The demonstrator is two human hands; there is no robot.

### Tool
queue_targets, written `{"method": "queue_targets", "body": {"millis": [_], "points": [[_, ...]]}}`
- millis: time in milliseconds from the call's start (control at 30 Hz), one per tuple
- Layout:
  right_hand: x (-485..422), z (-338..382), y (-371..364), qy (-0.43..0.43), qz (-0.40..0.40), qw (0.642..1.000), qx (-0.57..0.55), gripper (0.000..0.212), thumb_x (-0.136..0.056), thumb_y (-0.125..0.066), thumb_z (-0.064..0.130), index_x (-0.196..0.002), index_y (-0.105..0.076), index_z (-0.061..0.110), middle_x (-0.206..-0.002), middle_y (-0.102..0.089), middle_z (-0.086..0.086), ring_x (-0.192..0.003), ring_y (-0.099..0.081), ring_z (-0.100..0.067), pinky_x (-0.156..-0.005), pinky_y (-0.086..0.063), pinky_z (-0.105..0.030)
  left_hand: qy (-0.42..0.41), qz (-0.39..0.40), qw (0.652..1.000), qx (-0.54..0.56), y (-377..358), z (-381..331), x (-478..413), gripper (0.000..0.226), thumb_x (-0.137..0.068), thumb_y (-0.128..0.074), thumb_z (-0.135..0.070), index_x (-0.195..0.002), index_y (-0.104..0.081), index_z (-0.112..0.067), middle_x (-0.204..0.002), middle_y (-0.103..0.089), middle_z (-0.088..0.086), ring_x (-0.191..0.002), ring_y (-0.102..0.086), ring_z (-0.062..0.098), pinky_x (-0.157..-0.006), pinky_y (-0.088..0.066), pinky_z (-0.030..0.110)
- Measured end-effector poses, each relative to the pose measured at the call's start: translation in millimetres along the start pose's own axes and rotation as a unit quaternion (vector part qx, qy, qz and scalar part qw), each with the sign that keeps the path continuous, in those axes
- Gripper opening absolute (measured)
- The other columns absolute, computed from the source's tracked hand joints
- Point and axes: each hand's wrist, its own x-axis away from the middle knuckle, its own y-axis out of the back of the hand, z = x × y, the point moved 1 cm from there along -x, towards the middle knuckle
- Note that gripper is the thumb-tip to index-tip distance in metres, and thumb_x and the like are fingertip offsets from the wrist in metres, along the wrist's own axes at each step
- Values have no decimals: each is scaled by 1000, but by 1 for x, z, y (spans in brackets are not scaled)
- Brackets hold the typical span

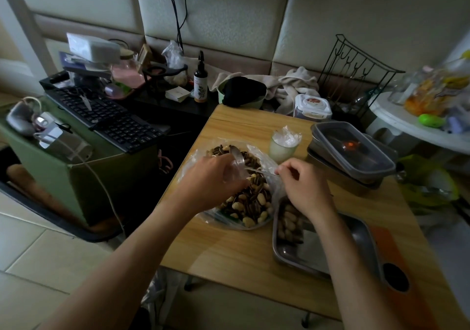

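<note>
Both hands over the bag [259, 153], mid counter [229, 253]. Left hand [211, 177] in from the near left, fingers [223, 163] curled round a bunch of clear plastic, the bag's left rim by the look of it, holding it up off the contents. Right hand [305, 184] on the opp. side, thumb & forefinger pinching the right rim, other fingers tucked under. Why both? Prob. to stretch the mouth wide so the seed-and-peanut mix [250, 202] sits exposed & nothing spills. The mix is heaped inside the bag, centre of the counter. Just right of it, toward the near edge, is a steel tray [276, 251] w/ a pile of peanuts [288, 224] in its far-left corner. It's kept close so picked nuts only make a short hop, I'd guess. Glass [283, 146] & lidded boxes [351, 149] are parked far right, out of the way.
</note>
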Motion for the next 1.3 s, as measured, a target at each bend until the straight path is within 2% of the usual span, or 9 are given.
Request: {"method": "queue_targets", "body": {"millis": [133,233,367,567,733,867,967,1067,1300], "points": [[6,-22,6,-1,-67,988,141,13,-101,-59,18,-90,-67,17,-97,-61,0,-93,-60,-18,-76,-51,-32,-7,-11,999,-34,-3,-7,3,32,-91,-66,-55,-97,-66,-24,-80,-65,-14,-68,-58,-2,-55,-35,12],[6,-28,14,-21,-65,981,181,4,-100,-60,21,-98,-63,18,-100,-59,1,-97,-56,-20,-88,-51,-42,11,-11,1000,-17,-4,-2,1,32,-89,-68,-54,-96,-66,-23,-80,-65,-13,-69,-58,-1,-56,-39,15],[9,-36,22,-90,-4,978,188,11,-101,-60,30,-105,-57,20,-103,-58,1,-96,-50,-20,-83,-45,-36,19,-1,1000,-12,-6,7,1,32,-89,-67,-53,-100,-69,-23,-85,-68,-13,-73,-61,-1,-63,-48,18],[12,-35,26,-46,-24,992,116,10,-96,-70,21,-104,-62,20,-107,-68,-1,-104,-64,-22,-88,-55,-42,28,-28,999,-17,-6,10,5,36,-85,-64,-62,-93,-65,-27,-83,-66,-15,-72,-61,0,-63,-53,26],[23,-24,33,33,-54,994,91,11,-93,-74,18,-102,-67,20,-99,-66,6,-93,-63,-12,-66,-42,-15,-12,8,1000,-19,-2,-4,17,27,-91,-59,-55,-89,-62,-28,-77,-67,-15,-68,-63,0,-63,-55,24],[39,-11,42,68,-52,995,-50,13,-92,-77,22,-103,-70,24,-98,-67,15,-94,-61,3,-72,-45,-6,-50,117,992,-14,5,-19,35,17,-90,-70,-40,-91,-62,-25,-85,-66,-9,-77,-63,6,-68,-53,26],[44,-3,40,55,-47,974,-214,13,-91,-79,22,-101,-72,26,-97,-74,7,-94,-70,-9,-82,-57,-23,-88,161,981,-62,0,-21,47,28,-89,-75,-35,-111,-64,-23,-103,-61,-12,-88,-56,1,-72,-42,7],[43,3,32,45,-77,946,-310,14,-91,-80,17,-101,-73,23,-91,-74,1,-85,-71,-17,-80,-60,-33,-117,134,978,-104,-10,-20,50,31,-90,-74,-28,-119,-66,-20,-112,-63,-6,-94,-55,3,-70,-33,3],[30,10,9,20,-117,935,-333,13,-94,-76,22,-105,-70,23,-87,-74,0,-79,-72,-15,-79,-61,-38,-71,12,996,-58,-9,-23,48,10,-88,-72,-30,-88,-66,-22,-87,-57,-12,-78,-53,6,-63,-40,17]]}}
